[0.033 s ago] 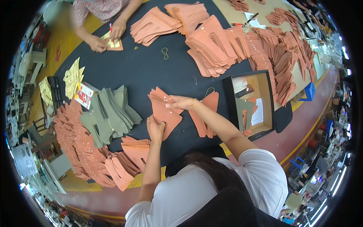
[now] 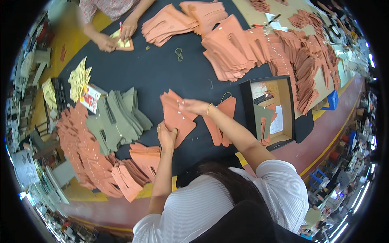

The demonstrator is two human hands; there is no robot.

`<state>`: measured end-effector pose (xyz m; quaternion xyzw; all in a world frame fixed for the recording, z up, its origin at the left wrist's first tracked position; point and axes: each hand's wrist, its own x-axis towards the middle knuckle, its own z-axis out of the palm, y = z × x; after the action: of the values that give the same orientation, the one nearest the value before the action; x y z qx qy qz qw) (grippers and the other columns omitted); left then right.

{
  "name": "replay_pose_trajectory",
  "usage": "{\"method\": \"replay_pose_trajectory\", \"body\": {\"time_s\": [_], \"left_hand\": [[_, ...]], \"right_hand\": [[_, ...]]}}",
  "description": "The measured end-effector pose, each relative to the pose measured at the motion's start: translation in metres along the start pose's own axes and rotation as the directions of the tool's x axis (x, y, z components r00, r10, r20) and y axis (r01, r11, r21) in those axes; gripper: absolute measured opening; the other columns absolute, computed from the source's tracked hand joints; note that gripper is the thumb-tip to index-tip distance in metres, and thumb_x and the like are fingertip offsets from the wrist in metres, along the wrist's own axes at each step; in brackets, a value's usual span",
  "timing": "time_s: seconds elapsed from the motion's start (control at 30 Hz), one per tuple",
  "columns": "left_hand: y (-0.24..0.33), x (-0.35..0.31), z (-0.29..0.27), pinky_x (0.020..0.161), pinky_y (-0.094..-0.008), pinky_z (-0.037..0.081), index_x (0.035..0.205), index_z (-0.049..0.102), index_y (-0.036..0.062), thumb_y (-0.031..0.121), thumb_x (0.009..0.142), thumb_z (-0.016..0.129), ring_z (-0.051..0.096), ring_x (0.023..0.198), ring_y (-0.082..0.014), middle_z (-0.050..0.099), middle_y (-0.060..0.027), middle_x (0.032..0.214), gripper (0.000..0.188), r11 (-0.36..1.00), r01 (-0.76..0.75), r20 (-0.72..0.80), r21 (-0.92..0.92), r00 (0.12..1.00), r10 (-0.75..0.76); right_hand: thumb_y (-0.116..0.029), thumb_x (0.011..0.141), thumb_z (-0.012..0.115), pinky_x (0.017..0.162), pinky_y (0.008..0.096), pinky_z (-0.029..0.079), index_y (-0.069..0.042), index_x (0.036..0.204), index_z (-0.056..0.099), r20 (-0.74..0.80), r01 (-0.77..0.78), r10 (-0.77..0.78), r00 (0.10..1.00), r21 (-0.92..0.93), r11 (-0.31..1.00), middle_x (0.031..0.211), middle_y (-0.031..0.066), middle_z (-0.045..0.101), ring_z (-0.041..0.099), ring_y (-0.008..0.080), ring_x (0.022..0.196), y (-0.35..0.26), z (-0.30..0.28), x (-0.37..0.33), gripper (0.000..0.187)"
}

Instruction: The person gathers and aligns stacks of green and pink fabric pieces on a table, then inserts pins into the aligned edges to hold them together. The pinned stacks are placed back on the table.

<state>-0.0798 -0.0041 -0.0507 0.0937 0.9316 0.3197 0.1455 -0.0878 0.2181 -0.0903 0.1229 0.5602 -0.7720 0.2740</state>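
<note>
A small bundle of salmon cut fabric pieces (image 2: 178, 121), marked with small white dots, is held above the dark table. My left hand (image 2: 167, 137) grips its lower left edge, thumb on top and fingers beneath. At the upper right side, the slightly blurred fingers of my right hand (image 2: 195, 107) pinch the pieces together. Just right of them, under my right forearm, lies another salmon stack (image 2: 227, 109) with a loop of cord at its top. Grey-green cut pieces (image 2: 121, 117) are fanned out to the left.
An open black box (image 2: 288, 109) holding papers and cut pieces stands at right. Salmon stacks (image 2: 229, 46) lie at the far side; a long row (image 2: 81, 141) curves along the left. Across the table (image 2: 162, 73), another person's hands (image 2: 129, 28) hold a red pen over a yellow piece.
The view has shifted slightly. My right hand's fingers have moved a little up along the edge of the salmon pieces; my left hand keeps its grip.
</note>
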Motion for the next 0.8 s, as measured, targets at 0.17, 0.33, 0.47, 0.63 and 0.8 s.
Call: {"method": "replay_pose_trajectory", "body": {"time_s": [0.17,0.33,0.47,0.63,0.8], "left_hand": [[-0.012,-0.012,0.002,0.095,-0.0453,0.043,0.116,0.055,-0.0036,0.010,0.069,0.075,0.053,0.106,-0.0398,0.058,-0.0221,0.108,0.052,0.997,0.019,-0.004,0.079,1.000,-0.018],[-0.014,-0.018,0.001,0.093,-0.0443,0.045,0.119,0.053,-0.0056,0.013,0.071,0.076,0.054,0.105,-0.0396,0.058,-0.0218,0.108,0.056,0.997,0.074,-0.022,-0.004,0.997,-0.074],[-0.014,-0.023,-0.002,0.094,-0.0443,0.045,0.122,0.052,-0.0069,0.012,0.071,0.075,0.054,0.105,-0.0399,0.058,-0.0217,0.108,0.059,0.996,0.091,-0.003,0.017,0.996,-0.091],[-0.019,-0.024,0.003,0.097,-0.0449,0.043,0.126,0.050,-0.0077,0.012,0.070,0.076,0.054,0.107,-0.0409,0.058,-0.0239,0.110,0.064,0.996,0.076,-0.009,0.047,0.997,-0.076],[-0.023,-0.033,0.001,0.098,-0.0447,0.043,0.128,0.049,-0.0084,0.012,0.070,0.076,0.053,0.110,-0.0414,0.057,-0.0251,0.112,0.066,0.991,0.115,-0.011,0.066,0.993,-0.114]], "right_hand": [[-0.029,0.093,0.058,0.073,0.0300,0.054,-0.002,0.108,0.066,-0.344,-0.121,0.015,0.939,-0.291,0.949,0.087,0.0107,0.070,0.068,0.0157,0.082,-0.012,-0.018,-0.008,0.032],[-0.018,0.089,0.064,0.078,0.0323,0.053,-0.002,0.104,0.069,-0.451,-0.160,-0.201,0.870,-0.643,0.749,0.091,0.0136,0.072,0.070,0.0209,0.083,-0.024,-0.014,-0.009,0.023],[-0.016,0.084,0.067,0.078,0.0376,0.053,-0.004,0.090,0.070,-0.462,-0.148,-0.260,0.848,-0.677,0.721,0.089,0.0115,0.068,0.067,0.0266,0.084,-0.018,-0.003,-0.007,0.014],[-0.016,0.080,0.068,0.077,0.0416,0.052,-0.009,0.080,0.069,-0.471,-0.229,-0.366,0.803,-0.810,0.539,0.087,0.0087,0.063,0.064,0.0285,0.085,-0.006,0.011,-0.002,0.007],[-0.017,0.079,0.069,0.077,0.0427,0.050,-0.011,0.080,0.069,-0.468,-0.263,-0.424,0.776,-0.850,0.456,0.088,0.0072,0.063,0.063,0.0271,0.086,-0.004,0.016,0.000,0.006]]}}
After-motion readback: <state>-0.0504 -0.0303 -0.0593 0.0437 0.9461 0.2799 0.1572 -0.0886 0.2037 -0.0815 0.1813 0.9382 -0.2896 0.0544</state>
